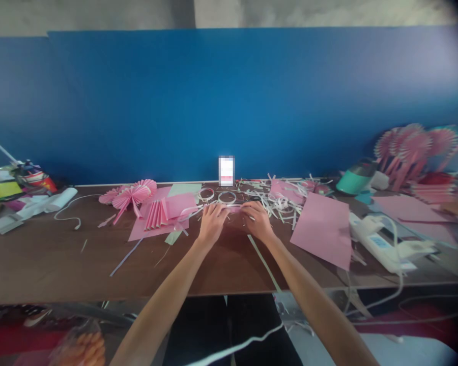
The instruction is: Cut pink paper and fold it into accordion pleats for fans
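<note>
A narrow piece of pink paper [234, 209] spans the gap between my two hands above the middle of the table. My left hand [212, 222] has its fingers closed on the left end, palm down. At the other end, my right hand [257, 221] pinches the paper with bent fingers. Most of the paper is hidden under the fingers. Just beyond it lies a ring-shaped tape roll [227, 197], with another tape roll [206, 194] to its left. A pleated pink paper [157, 216] rests on flat pink sheets left of my left hand.
A lit phone [226, 171] leans against the blue wall panel [156, 101]. White paper scraps [282, 202] lie behind my right hand. Pink sheet [322, 229], power strip [381, 246] and green-black container [354, 178] stand right. Pink paper fans [133, 194] lie left.
</note>
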A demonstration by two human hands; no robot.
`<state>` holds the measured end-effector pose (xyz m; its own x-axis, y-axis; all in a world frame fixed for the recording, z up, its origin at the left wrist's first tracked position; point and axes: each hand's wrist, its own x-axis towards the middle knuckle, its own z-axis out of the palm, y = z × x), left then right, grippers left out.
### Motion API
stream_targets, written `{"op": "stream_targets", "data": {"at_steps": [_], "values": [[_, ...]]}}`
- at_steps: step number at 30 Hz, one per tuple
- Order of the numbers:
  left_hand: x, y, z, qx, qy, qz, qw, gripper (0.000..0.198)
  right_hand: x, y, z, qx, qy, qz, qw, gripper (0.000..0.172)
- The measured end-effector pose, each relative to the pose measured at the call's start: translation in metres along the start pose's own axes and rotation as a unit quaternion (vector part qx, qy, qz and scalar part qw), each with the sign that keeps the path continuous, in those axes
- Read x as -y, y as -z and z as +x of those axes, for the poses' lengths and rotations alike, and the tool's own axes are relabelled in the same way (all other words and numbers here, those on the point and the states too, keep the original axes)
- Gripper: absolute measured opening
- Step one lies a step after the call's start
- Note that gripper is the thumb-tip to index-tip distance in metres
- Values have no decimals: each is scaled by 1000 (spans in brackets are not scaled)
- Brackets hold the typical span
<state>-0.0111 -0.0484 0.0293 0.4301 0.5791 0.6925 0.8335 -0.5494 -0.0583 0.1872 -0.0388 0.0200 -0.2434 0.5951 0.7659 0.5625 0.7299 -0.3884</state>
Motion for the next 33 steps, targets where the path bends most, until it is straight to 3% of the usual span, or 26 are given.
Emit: {"op": "stream_targets", "data": {"at_steps": [5,13,22,27,33], "values": [[-2,-5,0,40,-8,-2,999,25,-1,2,-3,21,10,-59,998,20],[-5,-12,-1,119,-9,-16,993,23,-4,4,-3,62,-31,-17,997,17],[-6,-19,-5,171,8,-34,985,36,-2,3,-3,76,-70,-25,994,21],[-9,-20,-3,178,25,-15,984,42,-2,0,-2,60,-88,-3,994,14],[-16,-22,-3,157,25,15,987,21,-1,-5,0,19,-97,69,993,13]]}}
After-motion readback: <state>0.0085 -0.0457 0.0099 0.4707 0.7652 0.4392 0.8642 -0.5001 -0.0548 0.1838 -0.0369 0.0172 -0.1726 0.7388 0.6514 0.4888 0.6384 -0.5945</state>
